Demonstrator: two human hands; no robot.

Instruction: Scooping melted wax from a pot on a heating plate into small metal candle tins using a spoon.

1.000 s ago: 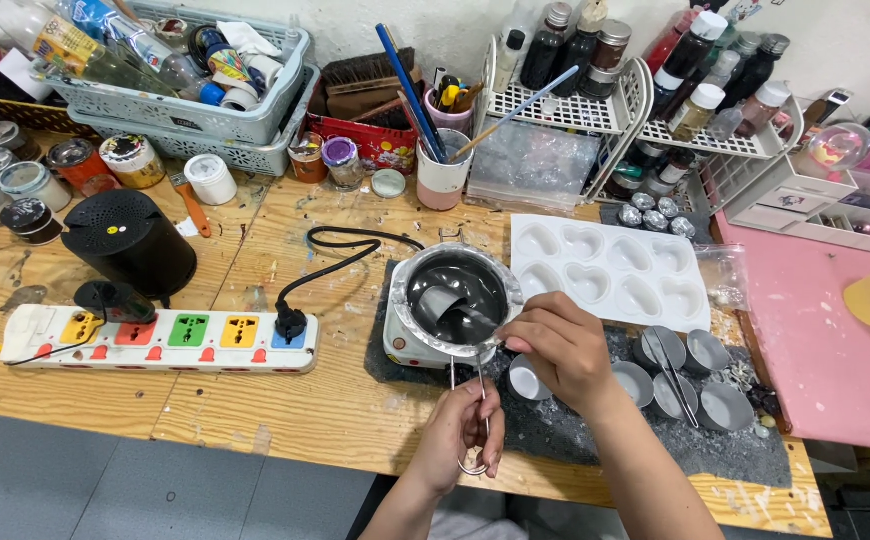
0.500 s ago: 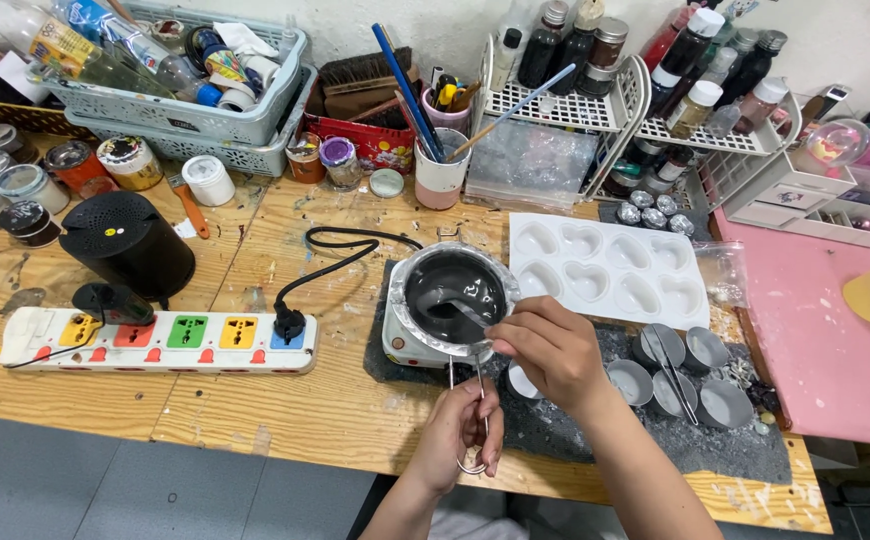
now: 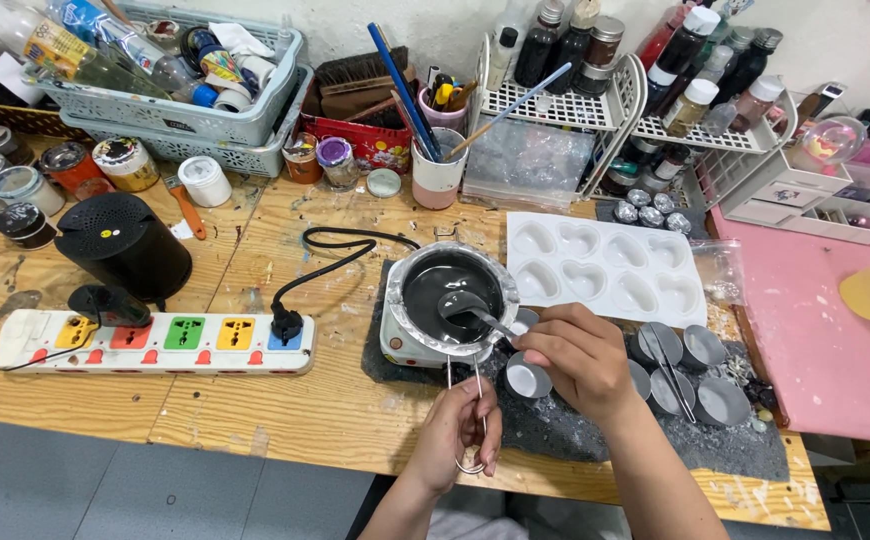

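In the head view, a spoon [image 3: 467,308] is gripped by the right hand [image 3: 580,358], its bowl dipped in the dark melt of the small pot [image 3: 452,296] on the tabletop [image 3: 285,420]. The wire handle [image 3: 466,400] is pinched by the left hand [image 3: 465,432]. Compared with earlier, little is changed: stirring goes on.

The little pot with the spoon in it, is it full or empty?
Partly full. The pot holds dark grey liquid below its rim, and the spoon in the right hand dips into it.
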